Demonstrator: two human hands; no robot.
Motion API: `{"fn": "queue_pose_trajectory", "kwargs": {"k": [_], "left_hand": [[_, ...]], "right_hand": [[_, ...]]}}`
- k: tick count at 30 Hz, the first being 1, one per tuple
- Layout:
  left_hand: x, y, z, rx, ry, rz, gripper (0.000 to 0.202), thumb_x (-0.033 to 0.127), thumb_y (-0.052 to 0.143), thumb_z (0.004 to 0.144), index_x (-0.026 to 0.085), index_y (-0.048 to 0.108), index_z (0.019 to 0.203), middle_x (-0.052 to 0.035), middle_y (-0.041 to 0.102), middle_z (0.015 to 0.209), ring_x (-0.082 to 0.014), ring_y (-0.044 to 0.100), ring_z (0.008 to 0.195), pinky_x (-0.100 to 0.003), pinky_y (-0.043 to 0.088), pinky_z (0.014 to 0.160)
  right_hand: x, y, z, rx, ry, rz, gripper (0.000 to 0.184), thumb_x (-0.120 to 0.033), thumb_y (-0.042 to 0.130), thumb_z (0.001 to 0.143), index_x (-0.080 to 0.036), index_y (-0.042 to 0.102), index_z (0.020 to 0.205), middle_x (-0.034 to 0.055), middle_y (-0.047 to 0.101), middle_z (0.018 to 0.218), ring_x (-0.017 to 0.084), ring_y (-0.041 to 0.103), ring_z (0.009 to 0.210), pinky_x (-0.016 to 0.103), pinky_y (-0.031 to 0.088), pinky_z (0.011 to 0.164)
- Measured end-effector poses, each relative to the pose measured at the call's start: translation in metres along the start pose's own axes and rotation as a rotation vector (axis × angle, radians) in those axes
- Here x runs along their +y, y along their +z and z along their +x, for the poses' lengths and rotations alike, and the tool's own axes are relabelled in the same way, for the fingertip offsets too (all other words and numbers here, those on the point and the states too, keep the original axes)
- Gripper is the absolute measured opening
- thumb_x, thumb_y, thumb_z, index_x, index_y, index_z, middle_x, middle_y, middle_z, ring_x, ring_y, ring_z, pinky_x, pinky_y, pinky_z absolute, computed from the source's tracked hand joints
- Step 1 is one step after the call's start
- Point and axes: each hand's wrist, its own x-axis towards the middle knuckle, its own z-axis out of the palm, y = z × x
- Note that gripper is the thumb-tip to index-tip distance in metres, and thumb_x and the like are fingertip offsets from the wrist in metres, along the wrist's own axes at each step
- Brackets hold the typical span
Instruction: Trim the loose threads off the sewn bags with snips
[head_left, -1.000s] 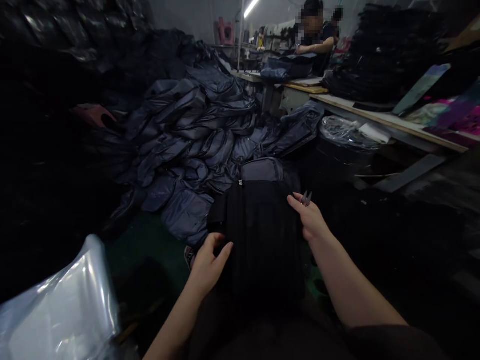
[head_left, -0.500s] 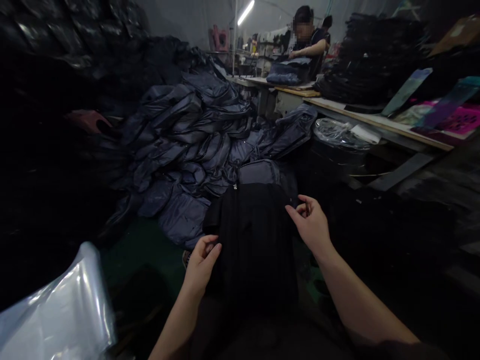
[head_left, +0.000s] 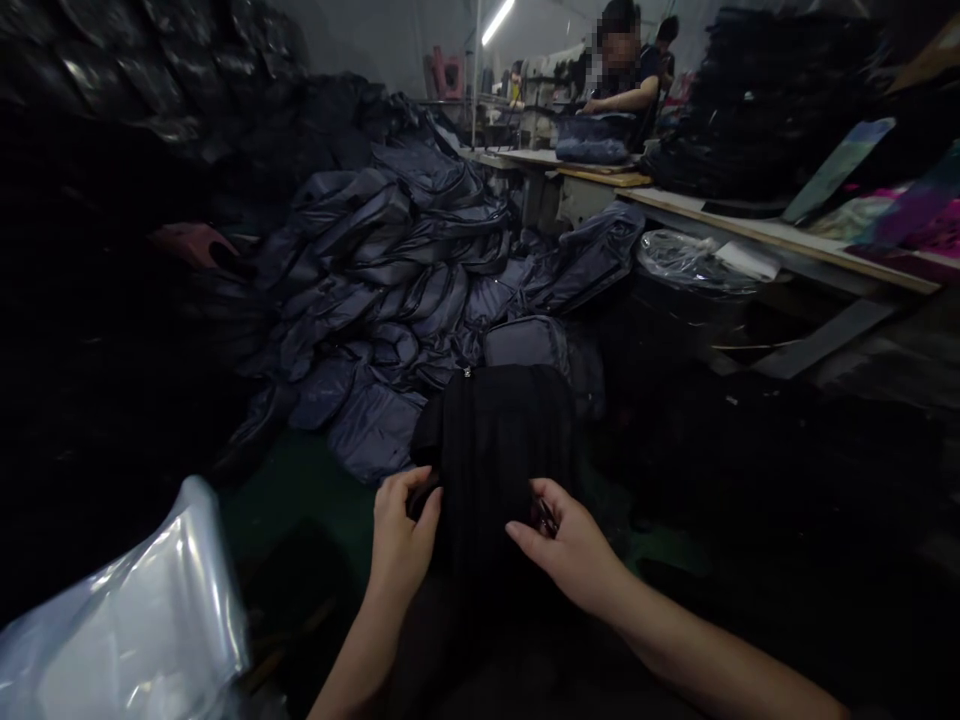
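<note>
A black backpack (head_left: 499,430) stands upright in front of me, with a zipper pull glinting at its top left. My left hand (head_left: 405,530) is at its left side, fingers and thumb curled around a bit of the black fabric. My right hand (head_left: 566,540) is over the lower right part of the front, thumb and forefinger apart near the cloth. Tucked under its curled fingers is a small dark tool (head_left: 545,516), too dim to name for certain. The backpack's lower part is lost in shadow.
Behind the backpack lies a big heap of dark blue-grey bags (head_left: 375,250). Clear plastic bags (head_left: 142,620) lie at the lower left. A work table (head_left: 787,235) runs along the right, with a stack of black goods (head_left: 780,110). A co-worker (head_left: 626,85) handles a bag farther back.
My right hand has moved down and left, from the backpack's upper right edge to its lower front. My left hand stays by the left side, its thumb and fingers slightly wider.
</note>
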Motion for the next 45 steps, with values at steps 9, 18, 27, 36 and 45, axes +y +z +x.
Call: {"fn": "queue_pose_trajectory", "kwargs": {"k": [9, 18, 27, 36, 45], "left_hand": [[0.047, 0.002, -0.008, -0.114, 0.488, 0.384, 0.024, 0.02, 0.052, 0.084, 0.019, 0.061, 0.106, -0.0062, 0.063, 0.093, -0.0203, 0.057, 0.088, -0.036, 0.046, 0.08], [0.061, 0.011, -0.004, -0.024, 0.607, 0.637, 0.014, 0.016, 0.049, 0.084, 0.016, 0.064, 0.083, -0.0048, 0.062, 0.075, -0.0176, 0.057, 0.072, -0.031, 0.046, 0.069], [0.049, -0.001, 0.02, -0.456, -0.117, 0.082, 0.011, 0.027, 0.052, 0.078, 0.02, 0.059, 0.08, 0.0012, 0.057, 0.068, -0.0135, 0.053, 0.061, -0.026, 0.04, 0.057], [0.043, -0.029, 0.035, -0.132, -0.211, -0.197, 0.017, 0.035, 0.057, 0.076, 0.018, 0.059, 0.079, 0.0023, 0.055, 0.065, -0.0125, 0.051, 0.06, -0.025, 0.041, 0.06], [0.051, 0.003, 0.031, -0.233, 0.269, 0.357, 0.026, 0.031, 0.049, 0.085, 0.023, 0.058, 0.108, -0.0048, 0.059, 0.105, -0.0192, 0.058, 0.096, -0.031, 0.046, 0.081]], "right_hand": [[-0.006, -0.001, 0.0, -0.019, 0.002, 0.034, 0.028, -0.02, 0.062, 0.078, -0.019, 0.05, 0.104, 0.001, 0.064, 0.09, 0.014, 0.061, 0.085, 0.026, 0.048, 0.078], [-0.003, -0.004, -0.003, -0.004, 0.002, -0.046, 0.031, -0.021, 0.062, 0.077, -0.019, 0.05, 0.106, 0.0008, 0.064, 0.088, 0.014, 0.06, 0.08, 0.026, 0.047, 0.072], [-0.002, -0.012, -0.005, -0.028, -0.035, -0.079, 0.038, -0.025, 0.06, 0.079, -0.02, 0.047, 0.114, 0.0002, 0.06, 0.086, 0.015, 0.058, 0.082, 0.028, 0.048, 0.074], [-0.016, -0.025, 0.004, 0.211, -0.178, -0.428, 0.046, -0.03, 0.058, 0.079, -0.024, 0.046, 0.123, 0.0, 0.06, 0.083, 0.014, 0.056, 0.069, 0.029, 0.046, 0.07], [-0.026, -0.021, 0.011, 0.214, -0.23, -0.504, 0.045, -0.029, 0.057, 0.08, -0.026, 0.046, 0.123, 0.0002, 0.061, 0.087, 0.016, 0.059, 0.075, 0.03, 0.047, 0.074]]}}
